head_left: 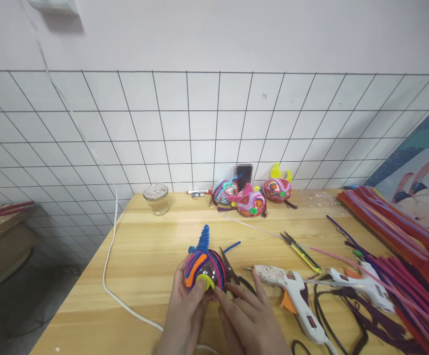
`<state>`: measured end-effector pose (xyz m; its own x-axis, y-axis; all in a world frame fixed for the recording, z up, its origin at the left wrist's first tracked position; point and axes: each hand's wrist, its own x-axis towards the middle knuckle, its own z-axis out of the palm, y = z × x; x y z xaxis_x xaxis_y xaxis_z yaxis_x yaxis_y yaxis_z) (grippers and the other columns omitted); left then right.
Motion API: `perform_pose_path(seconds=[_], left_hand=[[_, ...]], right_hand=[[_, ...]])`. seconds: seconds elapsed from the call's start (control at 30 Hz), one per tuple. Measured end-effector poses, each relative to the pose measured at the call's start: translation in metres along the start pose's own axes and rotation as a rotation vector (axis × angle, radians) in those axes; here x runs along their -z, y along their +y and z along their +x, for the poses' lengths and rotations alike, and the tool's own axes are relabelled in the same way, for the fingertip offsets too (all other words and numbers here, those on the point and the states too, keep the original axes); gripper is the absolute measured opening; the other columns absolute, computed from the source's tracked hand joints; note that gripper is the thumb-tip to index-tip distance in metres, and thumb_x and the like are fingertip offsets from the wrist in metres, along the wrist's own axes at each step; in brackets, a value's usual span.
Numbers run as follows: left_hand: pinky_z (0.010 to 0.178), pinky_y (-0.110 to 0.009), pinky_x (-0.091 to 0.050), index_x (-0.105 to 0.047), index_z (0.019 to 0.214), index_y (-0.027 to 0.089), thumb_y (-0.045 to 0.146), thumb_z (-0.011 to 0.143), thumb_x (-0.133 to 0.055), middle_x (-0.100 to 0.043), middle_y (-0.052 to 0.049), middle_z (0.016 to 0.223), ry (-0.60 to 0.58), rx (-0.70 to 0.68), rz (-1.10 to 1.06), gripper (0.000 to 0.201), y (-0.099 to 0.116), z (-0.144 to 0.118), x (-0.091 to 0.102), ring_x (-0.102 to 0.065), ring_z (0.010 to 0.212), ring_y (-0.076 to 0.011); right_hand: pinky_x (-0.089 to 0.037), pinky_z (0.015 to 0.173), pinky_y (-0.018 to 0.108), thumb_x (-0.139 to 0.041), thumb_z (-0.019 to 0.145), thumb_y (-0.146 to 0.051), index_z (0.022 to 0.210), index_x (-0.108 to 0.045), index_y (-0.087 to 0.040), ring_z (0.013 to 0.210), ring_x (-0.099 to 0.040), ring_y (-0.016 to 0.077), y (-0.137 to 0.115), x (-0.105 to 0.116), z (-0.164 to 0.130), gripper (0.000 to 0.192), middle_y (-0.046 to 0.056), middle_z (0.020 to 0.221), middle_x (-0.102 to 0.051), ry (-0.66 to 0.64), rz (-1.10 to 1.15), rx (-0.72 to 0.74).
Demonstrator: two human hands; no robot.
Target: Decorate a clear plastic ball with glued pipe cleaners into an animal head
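Two bare hands meet at lower centre: our left hand point(184, 303) holds the ball point(210, 269), thumb on its yellow strip point(207, 281); our right hand point(249, 308) has fingertips at the strip's end, whether pinching we cannot tell. We should press gently along the curve. At right, scissors point(230, 274) and a glue gun point(290, 291) crowd us; leftward there's more room, towards the white cord point(104, 281) and table point(136, 266) edge.

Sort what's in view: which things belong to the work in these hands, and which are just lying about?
Probably in the job:
- blue-horned ball, in the left hand
- yellow strip on it
- scissors
- nearer glue gun
- fuzzy strips

Seemingly just lying about:
- glass jar
- pen
- decorated balls at the back
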<state>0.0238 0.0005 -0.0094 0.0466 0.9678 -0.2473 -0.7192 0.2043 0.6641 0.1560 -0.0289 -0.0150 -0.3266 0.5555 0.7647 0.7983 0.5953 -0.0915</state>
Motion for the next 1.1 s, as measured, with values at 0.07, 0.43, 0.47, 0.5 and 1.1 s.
perform_pose_path(seconds=[0.07,0.43,0.47,0.5,1.1], left_hand=[[0.065,-0.027,-0.053,-0.057,0.110,0.023,0.036,0.056,-0.086,-0.071,-0.008,0.098,0.000,0.019,0.011,0.062,0.001,0.001,0.001,-0.068,0.078,-0.0193],[0.058,-0.026,-0.052,-0.057,0.102,0.021,0.039,0.049,-0.088,-0.071,-0.004,0.085,0.182,-0.005,0.104,0.064,0.004,0.001,-0.001,-0.067,0.064,-0.0168],[0.057,-0.026,-0.052,-0.056,0.102,0.021,0.038,0.049,-0.088,-0.070,-0.003,0.084,0.179,-0.002,0.109,0.065,0.004,0.002,0.000,-0.067,0.063,-0.0162],[0.056,-0.025,-0.052,-0.055,0.103,0.020,0.037,0.050,-0.088,-0.070,-0.003,0.084,0.177,-0.001,0.112,0.065,0.004,0.002,0.000,-0.066,0.062,-0.0156],[0.071,-0.031,-0.052,-0.055,0.104,0.019,0.052,0.062,-0.077,-0.070,-0.009,0.095,0.133,-0.074,0.188,0.058,-0.002,0.004,0.012,-0.067,0.080,-0.0209]], right_hand=[[-0.006,0.117,0.040,-0.039,0.090,-0.010,0.112,-0.061,-0.016,0.084,-0.072,0.0146,0.001,0.002,0.000,0.031,-0.003,0.067,-0.073,-0.026,-0.005,0.017],[-0.012,0.116,0.043,-0.039,0.086,-0.009,0.103,-0.066,-0.020,0.080,-0.071,0.0159,-0.014,-0.018,-0.004,0.033,-0.003,0.062,-0.070,0.106,0.062,-0.122],[-0.012,0.116,0.042,-0.039,0.087,-0.010,0.103,-0.066,-0.020,0.080,-0.071,0.0159,-0.015,-0.018,-0.004,0.032,-0.003,0.063,-0.070,0.107,0.074,-0.123],[-0.010,0.116,0.042,-0.039,0.088,-0.011,0.103,-0.066,-0.020,0.080,-0.071,0.0157,-0.014,-0.018,-0.004,0.032,-0.003,0.064,-0.071,0.108,0.083,-0.120],[-0.011,0.116,0.044,-0.040,0.084,-0.009,0.113,-0.060,-0.017,0.084,-0.069,0.0164,-0.015,-0.016,-0.007,0.036,-0.001,0.069,-0.072,0.028,0.085,-0.120]])
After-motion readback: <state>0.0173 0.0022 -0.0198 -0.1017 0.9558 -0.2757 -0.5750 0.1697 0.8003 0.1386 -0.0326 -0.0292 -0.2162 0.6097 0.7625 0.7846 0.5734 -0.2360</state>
